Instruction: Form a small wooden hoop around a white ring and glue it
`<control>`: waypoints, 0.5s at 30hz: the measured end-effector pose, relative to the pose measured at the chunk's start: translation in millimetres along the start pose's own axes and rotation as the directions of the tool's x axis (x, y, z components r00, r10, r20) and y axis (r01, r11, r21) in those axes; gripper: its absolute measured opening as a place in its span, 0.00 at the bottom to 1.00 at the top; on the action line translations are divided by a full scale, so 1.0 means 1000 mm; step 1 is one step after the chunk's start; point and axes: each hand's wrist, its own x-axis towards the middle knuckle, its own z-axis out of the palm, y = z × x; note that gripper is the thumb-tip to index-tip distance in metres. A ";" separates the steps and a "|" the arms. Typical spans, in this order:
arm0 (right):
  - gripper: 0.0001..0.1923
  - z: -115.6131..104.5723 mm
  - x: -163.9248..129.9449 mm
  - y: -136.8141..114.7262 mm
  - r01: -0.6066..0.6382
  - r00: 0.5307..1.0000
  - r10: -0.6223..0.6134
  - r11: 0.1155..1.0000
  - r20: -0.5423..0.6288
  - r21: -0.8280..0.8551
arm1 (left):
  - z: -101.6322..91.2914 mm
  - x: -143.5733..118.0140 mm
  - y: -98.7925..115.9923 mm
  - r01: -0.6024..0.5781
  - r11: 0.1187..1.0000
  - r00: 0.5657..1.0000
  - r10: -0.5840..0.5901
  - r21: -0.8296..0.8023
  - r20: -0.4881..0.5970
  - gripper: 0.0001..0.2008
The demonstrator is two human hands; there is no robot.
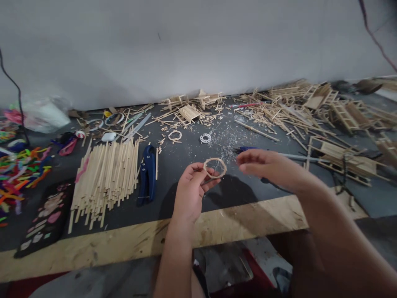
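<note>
- The dark counter spans the frame, with a pale wooden strip along its near edge.
- A tangled heap of sticks and small frames covers it at the upper right.
- A bundle of thin wooden sticks lies left of centre, long axes running mostly up and down the frame.
- The right hand comes in from the right, fingers loosely bent, pointing left; nothing shows between them.
- The left hand rises from the bottom centre, its thumb and fingers clamped on a wooden ring.
- A blue cutter stands lengthwise just beside the bundle.
- The wooden ring sits at the centre, gripped at its left side. Being round, it has no long axis; its opening faces the camera at a tilt. It lies left of the right fingers, a clear gap between; the left hand is nearer.
- A second ring and a white disc rest above it.
</note>
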 end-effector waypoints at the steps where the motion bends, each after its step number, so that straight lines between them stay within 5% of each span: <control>1: 0.16 0.008 -0.003 0.002 0.002 0.997 -0.006 0.999 0.075 0.051 | 0.004 -0.001 -0.002 0.005 1.000 1.000 -0.005 -0.025 0.015 0.06; 4: 0.15 0.024 -0.005 0.006 0.038 0.985 -0.068 0.982 0.157 0.186 | 0.019 -0.003 -0.010 0.003 0.997 1.000 -0.002 -0.079 0.013 0.06; 9: 0.14 0.020 -0.009 0.012 0.136 0.990 -0.139 0.975 0.003 0.173 | 0.038 -0.001 -0.027 0.018 0.999 1.000 -0.017 -0.045 0.020 0.05; 15: 0.14 0.002 -0.014 0.019 0.153 0.984 -0.148 0.987 0.104 -0.051 | 0.039 -0.004 -0.034 -0.209 0.897 0.977 0.210 0.390 0.041 0.18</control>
